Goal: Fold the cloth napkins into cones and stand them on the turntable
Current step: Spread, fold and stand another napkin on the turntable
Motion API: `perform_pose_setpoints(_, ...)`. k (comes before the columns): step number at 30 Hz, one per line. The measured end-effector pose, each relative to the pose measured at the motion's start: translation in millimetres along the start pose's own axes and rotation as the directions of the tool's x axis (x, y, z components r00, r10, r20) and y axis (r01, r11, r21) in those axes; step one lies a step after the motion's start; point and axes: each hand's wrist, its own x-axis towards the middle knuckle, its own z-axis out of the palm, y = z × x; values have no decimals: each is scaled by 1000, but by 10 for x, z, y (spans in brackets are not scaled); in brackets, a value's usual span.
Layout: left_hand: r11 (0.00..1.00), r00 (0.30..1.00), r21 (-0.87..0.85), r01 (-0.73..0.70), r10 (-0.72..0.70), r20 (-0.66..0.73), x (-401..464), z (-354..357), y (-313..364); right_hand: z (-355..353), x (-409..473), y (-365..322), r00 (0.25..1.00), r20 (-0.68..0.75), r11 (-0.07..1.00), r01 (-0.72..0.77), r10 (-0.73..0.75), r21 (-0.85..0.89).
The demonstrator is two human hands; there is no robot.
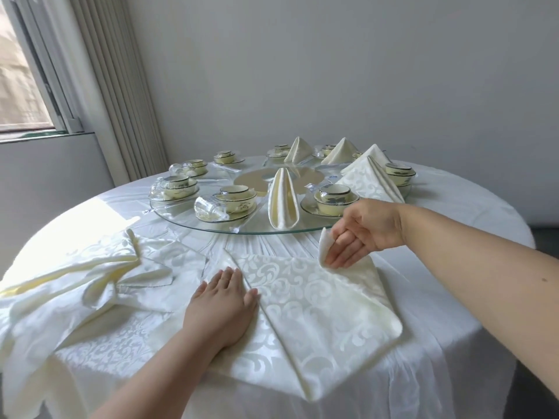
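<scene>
Centre-bottom of frame: folded napkin [317, 297] flat on table [453, 219]. Left hand [223, 303] open, pressing it; right hand [363, 231] pinches its upper-right corner. Risk: slick cloth could slip, fold springs apart w/o pressure.

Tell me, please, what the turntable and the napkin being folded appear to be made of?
The turntable looks like clear glass: see-through, with a greenish polished edge. The napkin looks like woven cream damask cloth with a slight sheen; its scroll pattern shows tone on tone. The fibre cannot be told.
</scene>
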Motion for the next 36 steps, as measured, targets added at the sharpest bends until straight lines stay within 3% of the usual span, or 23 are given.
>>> perform_pose_setpoints(3,1000,1000,-12,-3,3,-6,-1,6,0,207,322,-94,995,24,986,96,-93,-137)
perform_pose_setpoints(7,1000,1000,-16,-7,7,-2,13,20,-15,489,825,-225,946,-222,857,94,-235,-507)
perform_pose_setpoints(9,1000,1000,-25,-4,4,7,17,18,-21,601,1040,-287,917,-282,804,66,-282,-590)
perform_pose_setpoints(14,999,1000,-37,1,0,5,14,19,-23,831,1491,-345,884,-346,775,28,-314,-631)
perform_pose_setpoints(18,999,1000,-49,-2,3,22,26,21,-40,958,1674,-402,893,-319,694,-10,-318,-720)
perform_pose_setpoints(25,986,981,-152,-73,99,167,191,-162,-187,1028,1744,-426,916,-258,605,-22,-306,-796)
perform_pose_setpoints(31,974,973,-15,-227,227,38,475,-278,-404,1018,1771,-432,921,-221,579,5,-320,-816)
perform_pose_setpoints(36,955,951,28,-296,292,107,552,-132,-524,990,1705,-392,904,-231,626,51,-360,-778)
